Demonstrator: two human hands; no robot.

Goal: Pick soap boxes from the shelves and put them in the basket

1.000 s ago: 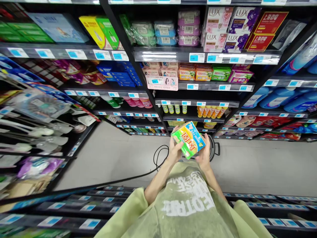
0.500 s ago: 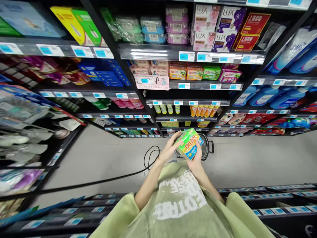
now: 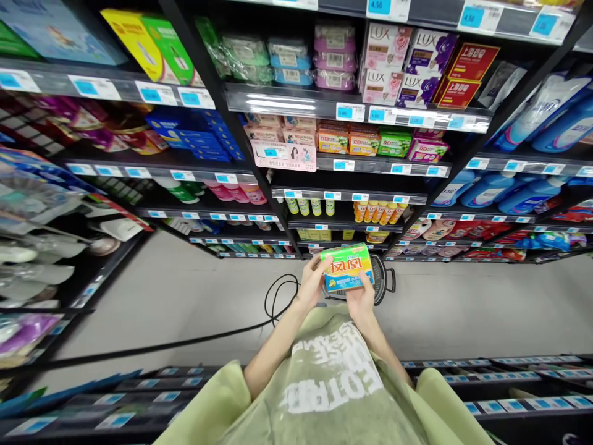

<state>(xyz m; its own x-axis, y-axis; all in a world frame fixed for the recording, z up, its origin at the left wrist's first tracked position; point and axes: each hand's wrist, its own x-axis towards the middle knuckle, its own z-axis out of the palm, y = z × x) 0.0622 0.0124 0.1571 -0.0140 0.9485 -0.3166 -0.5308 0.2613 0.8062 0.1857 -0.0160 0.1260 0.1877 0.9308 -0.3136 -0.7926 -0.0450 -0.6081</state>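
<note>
In front of my chest I hold a soap pack (image 3: 347, 267) in both hands; it is green, yellow and blue with large red characters facing up. My left hand (image 3: 311, 283) grips its left end, fingers over the top edge. At the lower right corner, my right hand (image 3: 361, 299) is closed on it, with the thumb lying on the printed face. Below the pack a dark shopping basket (image 3: 383, 279) stands on the floor, its middle hidden by the pack and my hands.
Shelves ahead carry boxed soaps (image 3: 383, 46), orange bottles (image 3: 377, 213) and blue detergent bottles (image 3: 490, 189). A black cable (image 3: 185, 343) runs across the grey floor (image 3: 194, 290) to a loop on my left. Ladles and other utensils (image 3: 50, 247) hang at the left. Another shelf (image 3: 519, 378) stands close behind me.
The soap pack has turned from a slant to nearly level, its printed face now square to me. Both hands have kept hold of it, and my view has shifted slightly.
</note>
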